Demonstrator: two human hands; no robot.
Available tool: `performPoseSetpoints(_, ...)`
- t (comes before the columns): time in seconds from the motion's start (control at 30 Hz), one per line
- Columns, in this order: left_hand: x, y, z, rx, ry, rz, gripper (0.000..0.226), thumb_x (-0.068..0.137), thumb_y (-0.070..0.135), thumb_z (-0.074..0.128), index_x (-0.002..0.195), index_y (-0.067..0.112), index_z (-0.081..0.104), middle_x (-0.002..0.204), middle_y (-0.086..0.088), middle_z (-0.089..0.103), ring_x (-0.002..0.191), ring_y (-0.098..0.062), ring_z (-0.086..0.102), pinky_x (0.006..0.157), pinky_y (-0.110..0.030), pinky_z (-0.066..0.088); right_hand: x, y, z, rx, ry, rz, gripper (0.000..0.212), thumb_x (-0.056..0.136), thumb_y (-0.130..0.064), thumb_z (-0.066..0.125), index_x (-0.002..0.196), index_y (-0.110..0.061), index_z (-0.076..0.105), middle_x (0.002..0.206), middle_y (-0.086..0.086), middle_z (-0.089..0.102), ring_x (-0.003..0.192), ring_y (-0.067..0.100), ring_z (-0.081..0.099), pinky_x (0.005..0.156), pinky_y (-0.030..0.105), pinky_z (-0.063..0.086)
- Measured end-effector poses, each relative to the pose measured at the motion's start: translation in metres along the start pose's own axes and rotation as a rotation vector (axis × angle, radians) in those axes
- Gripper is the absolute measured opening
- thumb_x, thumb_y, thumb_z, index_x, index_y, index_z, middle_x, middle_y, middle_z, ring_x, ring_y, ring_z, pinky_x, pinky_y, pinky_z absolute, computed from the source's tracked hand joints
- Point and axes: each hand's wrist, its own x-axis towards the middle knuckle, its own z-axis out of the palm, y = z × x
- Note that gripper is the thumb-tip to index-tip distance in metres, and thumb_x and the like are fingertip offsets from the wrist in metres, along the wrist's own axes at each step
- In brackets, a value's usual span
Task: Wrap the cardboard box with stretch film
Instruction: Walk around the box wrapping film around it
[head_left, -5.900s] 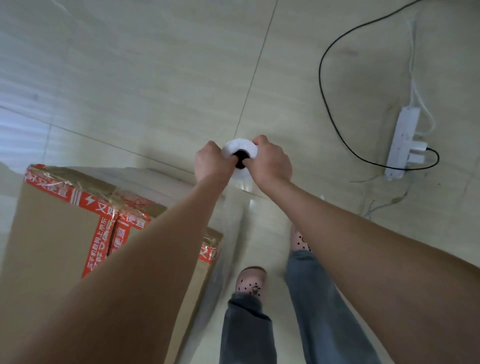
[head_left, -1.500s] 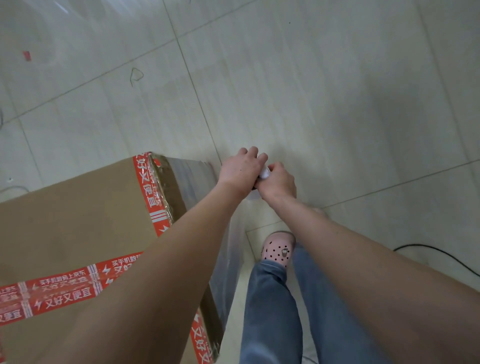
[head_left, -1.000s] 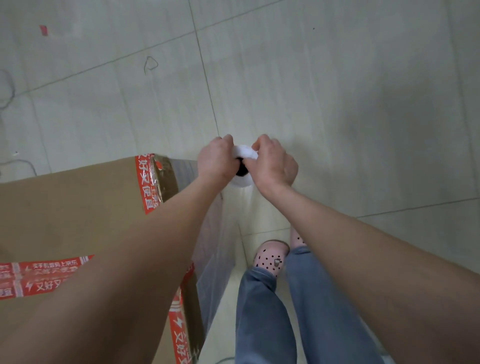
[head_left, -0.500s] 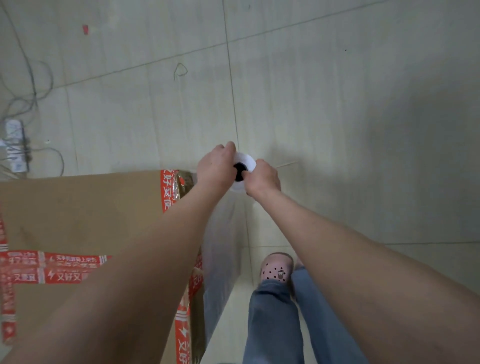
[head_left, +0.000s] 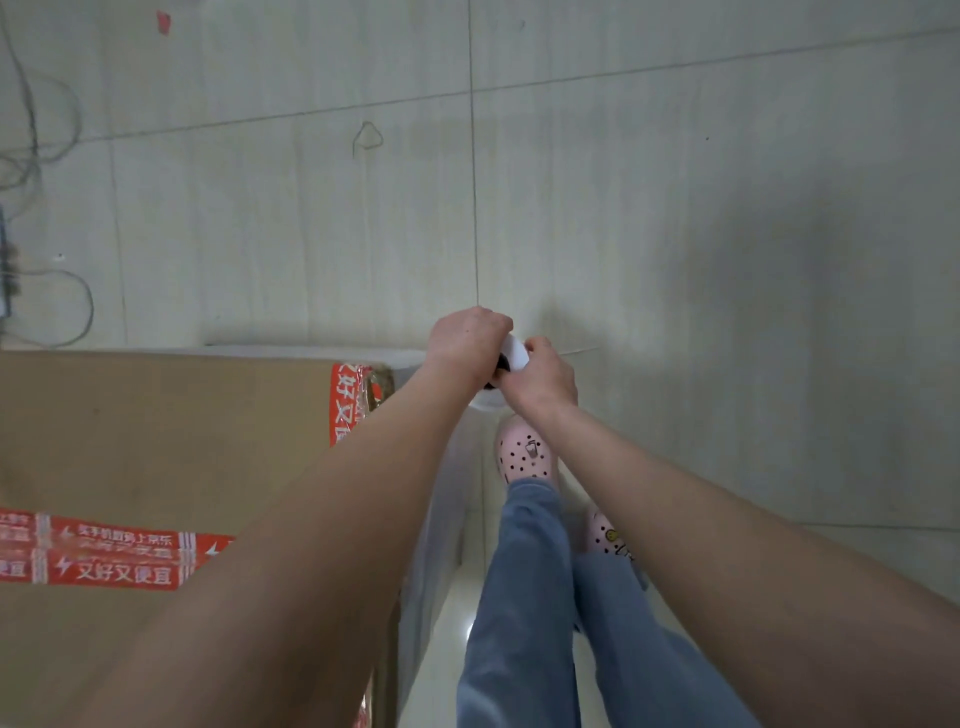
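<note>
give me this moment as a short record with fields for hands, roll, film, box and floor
left hand: grips the top end of the stretch film roll
right hand: grips the same roll from the other side
roll position: roughly upright, just past a corner of the cardboard box
film: clear sheet running from the roll along the box's side
box markings: red tape across the top
floor: pale tiles, cables at far left

Left hand (head_left: 467, 345), right hand (head_left: 543, 376) grip film roll (head_left: 511, 353) beside cardboard box (head_left: 171, 447) corner
</note>
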Motion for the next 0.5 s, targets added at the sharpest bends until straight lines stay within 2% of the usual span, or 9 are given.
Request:
performPoseSetpoints(0.1, 0.004, -0.004, -0.003, 0.006, -0.033, 0.01, 0.024, 0.082, 0.005, 0.057, 0.105, 0.011, 0.062, 0.103, -0.008, 0.065, 0.091, -0.028, 0.063, 0.063, -0.028, 0.04, 0.004, -0.008, 0.003, -0.025, 0.033, 0.002, 0.03, 0.084, -0.027, 0.062, 0.112, -0.018, 0.054, 0.106, 0.006, 0.061, 0.086, 0.027, 0.057, 0.067, 0.03, 0.041)
performPoseSetpoints(0.27, 0.009, -0.025, -0.007, -0.177, -0.01, -0.074, 0.015, 0.081, 0.009, 0.056, 0.096, 0.01, 0.062, 0.099, -0.01, 0.065, 0.09, -0.03, 0.063, 0.064, -0.028, 0.041, 0.005, -0.031, 0.006, -0.201, 0.125, -0.106, 0.016, 0.084, -0.019, 0.055, 0.099, -0.018, 0.058, 0.096, 0.006, 0.064, 0.079, 0.027, 0.051, 0.062, 0.029, 0.035)
performPoseSetpoints(0.4, 0.009, -0.053, -0.011, -0.376, 0.063, -0.223, 0.013, 0.081, 0.012, 0.056, 0.091, 0.008, 0.063, 0.091, -0.01, 0.063, 0.08, -0.029, 0.057, 0.062, -0.028, 0.04, 0.011, -0.062, 0.008, -0.389, 0.138, -0.199, 0.02, 0.083, -0.013, 0.053, 0.101, -0.019, 0.06, 0.094, 0.006, 0.063, 0.078, 0.029, 0.052, 0.062, 0.029, 0.037)
performPoseSetpoints(0.5, 0.009, -0.077, -0.012, -0.489, 0.096, -0.335, 0.01, 0.082, 0.016, 0.057, 0.088, 0.008, 0.061, 0.083, -0.007, 0.056, 0.075, -0.027, 0.05, 0.063, -0.029, 0.038, 0.014, -0.087, 0.016, -0.448, 0.134, -0.266, 0.026, 0.083, -0.01, 0.054, 0.106, -0.021, 0.062, 0.098, 0.006, 0.066, 0.091, 0.031, 0.061, 0.064, 0.028, 0.04)
